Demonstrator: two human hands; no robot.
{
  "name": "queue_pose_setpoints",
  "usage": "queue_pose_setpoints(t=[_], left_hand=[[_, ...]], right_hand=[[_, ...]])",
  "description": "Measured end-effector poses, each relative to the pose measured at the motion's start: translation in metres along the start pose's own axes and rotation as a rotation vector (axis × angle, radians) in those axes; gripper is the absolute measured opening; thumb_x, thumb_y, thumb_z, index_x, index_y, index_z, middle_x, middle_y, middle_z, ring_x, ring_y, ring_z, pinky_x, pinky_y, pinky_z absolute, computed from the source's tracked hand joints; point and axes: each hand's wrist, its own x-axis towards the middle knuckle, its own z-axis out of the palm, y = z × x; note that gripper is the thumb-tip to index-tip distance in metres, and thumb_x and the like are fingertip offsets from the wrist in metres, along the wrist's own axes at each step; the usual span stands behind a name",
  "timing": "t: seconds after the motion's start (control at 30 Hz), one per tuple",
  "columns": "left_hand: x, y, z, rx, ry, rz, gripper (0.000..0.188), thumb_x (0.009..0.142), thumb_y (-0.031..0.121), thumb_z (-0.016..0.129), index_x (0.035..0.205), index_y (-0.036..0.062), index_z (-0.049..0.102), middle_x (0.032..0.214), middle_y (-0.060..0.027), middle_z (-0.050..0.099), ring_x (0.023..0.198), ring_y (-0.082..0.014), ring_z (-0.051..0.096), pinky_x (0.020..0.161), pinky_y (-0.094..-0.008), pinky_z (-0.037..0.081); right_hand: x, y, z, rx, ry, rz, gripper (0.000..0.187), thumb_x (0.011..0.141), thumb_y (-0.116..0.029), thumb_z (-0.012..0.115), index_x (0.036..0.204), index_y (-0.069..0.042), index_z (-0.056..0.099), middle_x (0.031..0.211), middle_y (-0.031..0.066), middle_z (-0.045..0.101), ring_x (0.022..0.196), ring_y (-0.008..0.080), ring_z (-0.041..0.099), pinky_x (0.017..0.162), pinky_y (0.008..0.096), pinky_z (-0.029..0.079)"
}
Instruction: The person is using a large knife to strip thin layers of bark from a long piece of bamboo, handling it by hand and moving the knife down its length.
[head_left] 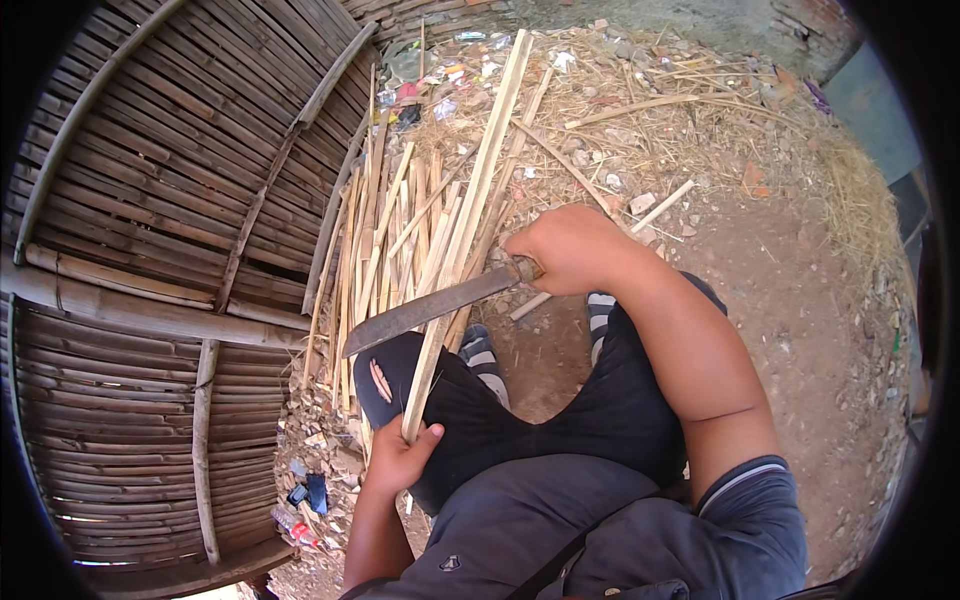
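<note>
My left hand is closed around the near end of a long, pale bamboo strip. The strip slants away from me over my left knee, its far end near the rubble. In my right hand is the handle of a machete, gripped in a fist. Its broad, dark blade points left and lies across the strip; whether it touches the strip I cannot tell. Beyond and left of my knee, several more split bamboo strips lie in a loose pile.
A bamboo slat wall rises on the left. Straw, stones and litter cover the far ground, with loose strips among them. A brick wall stands at the back. Bare dirt lies to my right. A plastic bottle is at lower left.
</note>
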Motion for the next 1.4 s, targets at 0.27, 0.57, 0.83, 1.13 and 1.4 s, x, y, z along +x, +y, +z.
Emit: queue_pose_setpoints(t=[0.27, 0.57, 0.83, 1.13, 1.4], left_hand=[[0.001, 0.012, 0.002, 0.07, -0.019, -0.02, 0.03, 0.097, 0.026, 0.077, 0.082, 0.0083, 0.058, 0.068, 0.0072, 0.051, 0.063, -0.0049, 0.043, 0.056, -0.0266, 0.038], [0.001, 0.008, -0.002, -0.086, -0.035, -0.052, 0.03, 0.098, 0.024, 0.077, 0.081, 0.0073, 0.058, 0.069, 0.007, 0.051, 0.064, -0.0042, 0.043, 0.056, -0.0259, 0.038], [0.002, 0.009, 0.002, -0.02, -0.016, 0.003, 0.031, 0.097, 0.024, 0.078, 0.08, 0.0072, 0.058, 0.068, 0.0072, 0.051, 0.064, -0.004, 0.044, 0.055, -0.0261, 0.038], [0.002, 0.008, -0.001, -0.049, -0.038, -0.035, 0.03, 0.096, 0.026, 0.079, 0.082, 0.0063, 0.06, 0.067, 0.007, 0.051, 0.063, -0.0044, 0.044, 0.055, -0.0266, 0.038], [0.0, 0.005, -0.002, 0.028, -0.024, -0.004, 0.03, 0.096, 0.027, 0.079, 0.083, 0.006, 0.061, 0.068, 0.0062, 0.053, 0.064, -0.0045, 0.046, 0.056, -0.0265, 0.039]], right_hand=[[-0.005, 0.07, -0.009, 0.253, 0.302, 0.556, 0.035, 0.088, -0.033, 0.079, 0.111, -0.008, 0.072, 0.095, 0.0188, 0.074, 0.094, 0.0388, 0.072, 0.084, 0.05, 0.056], [-0.002, 0.002, -0.001, 0.077, -0.042, 0.02, 0.03, 0.086, -0.034, 0.08, 0.106, -0.012, 0.073, 0.094, 0.0179, 0.073, 0.094, 0.0379, 0.072, 0.081, 0.0499, 0.055], [0.001, 0.073, 0.006, 0.26, 0.342, 0.32, 0.032, 0.086, -0.032, 0.082, 0.102, -0.006, 0.071, 0.082, 0.0165, 0.072, 0.08, 0.0333, 0.072, 0.07, 0.044, 0.053], [-0.004, 0.022, 0.001, 0.146, 0.094, 0.155, 0.032, 0.085, -0.029, 0.08, 0.107, -0.008, 0.072, 0.092, 0.0205, 0.073, 0.092, 0.0404, 0.072, 0.082, 0.0504, 0.056], [0.001, 0.03, -0.008, 0.207, 0.087, 0.182, 0.027, 0.086, -0.026, 0.078, 0.105, -0.009, 0.072, 0.094, 0.0183, 0.074, 0.093, 0.0379, 0.072, 0.081, 0.0491, 0.056]])
